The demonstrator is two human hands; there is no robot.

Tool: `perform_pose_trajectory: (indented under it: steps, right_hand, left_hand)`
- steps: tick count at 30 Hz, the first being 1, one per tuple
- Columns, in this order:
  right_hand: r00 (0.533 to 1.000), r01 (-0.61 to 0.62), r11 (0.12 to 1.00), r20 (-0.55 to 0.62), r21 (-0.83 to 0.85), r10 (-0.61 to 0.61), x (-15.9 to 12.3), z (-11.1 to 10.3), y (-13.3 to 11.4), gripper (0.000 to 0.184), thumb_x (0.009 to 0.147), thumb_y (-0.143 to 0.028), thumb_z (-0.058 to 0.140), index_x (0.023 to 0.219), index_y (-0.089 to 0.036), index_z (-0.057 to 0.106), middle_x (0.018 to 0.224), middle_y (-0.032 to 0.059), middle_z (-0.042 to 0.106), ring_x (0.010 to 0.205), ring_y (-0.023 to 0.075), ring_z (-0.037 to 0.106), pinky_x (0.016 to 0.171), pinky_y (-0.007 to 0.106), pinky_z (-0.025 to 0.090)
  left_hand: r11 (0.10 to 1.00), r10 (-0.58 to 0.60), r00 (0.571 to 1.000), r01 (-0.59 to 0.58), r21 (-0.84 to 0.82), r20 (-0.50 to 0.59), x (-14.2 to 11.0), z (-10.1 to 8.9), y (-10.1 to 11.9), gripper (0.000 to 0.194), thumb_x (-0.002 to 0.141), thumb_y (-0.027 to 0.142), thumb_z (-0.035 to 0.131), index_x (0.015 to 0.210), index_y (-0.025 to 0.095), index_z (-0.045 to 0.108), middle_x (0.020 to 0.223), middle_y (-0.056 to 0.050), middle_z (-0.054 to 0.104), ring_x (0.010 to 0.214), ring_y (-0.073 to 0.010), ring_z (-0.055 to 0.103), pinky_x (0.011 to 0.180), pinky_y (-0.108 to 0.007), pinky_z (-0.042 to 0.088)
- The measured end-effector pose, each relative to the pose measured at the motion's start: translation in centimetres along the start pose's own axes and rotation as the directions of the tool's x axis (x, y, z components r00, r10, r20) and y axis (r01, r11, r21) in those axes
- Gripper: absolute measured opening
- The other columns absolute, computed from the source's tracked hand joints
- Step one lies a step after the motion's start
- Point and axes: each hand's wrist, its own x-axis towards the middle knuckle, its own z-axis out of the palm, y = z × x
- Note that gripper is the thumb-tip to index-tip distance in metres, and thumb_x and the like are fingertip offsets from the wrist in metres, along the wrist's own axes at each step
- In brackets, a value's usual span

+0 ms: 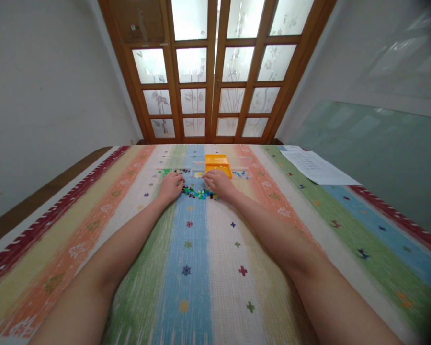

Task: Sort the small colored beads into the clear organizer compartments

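Note:
A loose pile of small coloured pieces (200, 194), mostly green, blue and dark, lies on the tablecloth between my hands. My left hand (172, 186) rests at the pile's left end with its fingers curled in; what they hold, if anything, is hidden. Over the right part of the pile, my right hand (218, 183) has its fingertips pinched together, close to the yellow box. Anything in that pinch is too small to make out. Just beyond my hands lies a clear compartment case (158, 165). Green pieces (163, 172), dark pieces (182, 171) and blue pieces (241, 174) sit apart in it.
An open yellow box (217, 159) stands within the clear case's outline. Sheets of paper (318, 167) lie at the table's far right. A striped tablecloth (190, 249) covers the table. Behind it are wood-framed glass doors (212, 72), with walls on both sides.

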Motion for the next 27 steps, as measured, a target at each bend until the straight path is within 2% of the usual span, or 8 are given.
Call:
perform_pose_trajectory:
  steps: [3,6,9,14,20,27]
  right_hand:
    - [0.978,0.179,0.979,0.087,0.099,-0.188,0.2,1.0,-2.4,0.035,0.109,-0.031,0.047,0.132,-0.025,0.072,0.134,0.0094,0.071,0.129,0.0256,0.059,0.112,0.045,0.040]
    - [0.946,0.261,0.955,0.162,0.140,-0.282,0.0,1.6,-3.4,0.037,0.109,-0.029,0.047,0.140,-0.027,0.067,0.142,0.0086,0.067,0.136,0.0247,0.055,0.116,0.047,0.036]
    - [0.933,0.269,0.955,0.211,0.121,-0.290,-0.1,1.5,-3.4,0.037,0.109,-0.031,0.048,0.139,-0.027,0.068,0.140,0.0088,0.068,0.135,0.0254,0.056,0.117,0.049,0.036]
    - [0.941,0.260,0.963,0.205,0.069,-0.269,0.0,1.1,-3.3,0.036,0.110,-0.034,0.045,0.128,-0.022,0.074,0.131,0.0102,0.073,0.132,0.0257,0.059,0.116,0.047,0.037]
    - [0.935,0.253,0.966,0.243,0.050,-0.257,0.0,1.8,-3.5,0.038,0.110,-0.036,0.046,0.139,-0.025,0.068,0.144,0.0080,0.066,0.139,0.0257,0.053,0.119,0.047,0.034]
    - [0.943,0.233,0.972,0.239,0.027,-0.232,0.0,1.8,-3.5,0.040,0.112,-0.035,0.041,0.134,-0.020,0.070,0.141,0.0103,0.068,0.136,0.0254,0.056,0.117,0.045,0.037]
  left_hand:
    - [1.000,-0.020,1.000,0.020,0.002,-0.007,0.0,0.1,-0.2,0.022,0.095,0.023,0.054,0.090,0.023,0.076,0.101,-0.009,0.073,0.102,-0.0285,0.062,0.098,-0.047,0.049]
    - [1.000,-0.027,1.000,0.027,-0.006,0.004,0.0,0.1,-0.1,0.023,0.095,0.023,0.053,0.090,0.022,0.076,0.103,-0.010,0.073,0.102,-0.0287,0.062,0.099,-0.047,0.048]
    - [1.000,-0.030,1.000,0.030,-0.009,0.005,0.1,0.1,-0.1,0.023,0.095,0.023,0.053,0.089,0.023,0.076,0.103,-0.009,0.073,0.103,-0.0287,0.062,0.100,-0.048,0.048]
    - [1.000,-0.024,1.000,0.024,-0.011,-0.013,0.1,0.1,0.0,0.022,0.094,0.023,0.055,0.087,0.023,0.076,0.101,-0.008,0.073,0.101,-0.0275,0.062,0.098,-0.046,0.048]
    - [0.999,-0.054,0.998,0.054,0.004,0.022,0.1,0.0,0.2,0.024,0.095,0.024,0.053,0.090,0.022,0.077,0.104,-0.009,0.073,0.104,-0.0271,0.061,0.100,-0.045,0.047]
    - [0.998,-0.068,0.997,0.068,0.017,0.040,0.1,0.0,0.4,0.025,0.096,0.024,0.053,0.092,0.023,0.077,0.105,-0.009,0.073,0.105,-0.0283,0.061,0.101,-0.044,0.046]
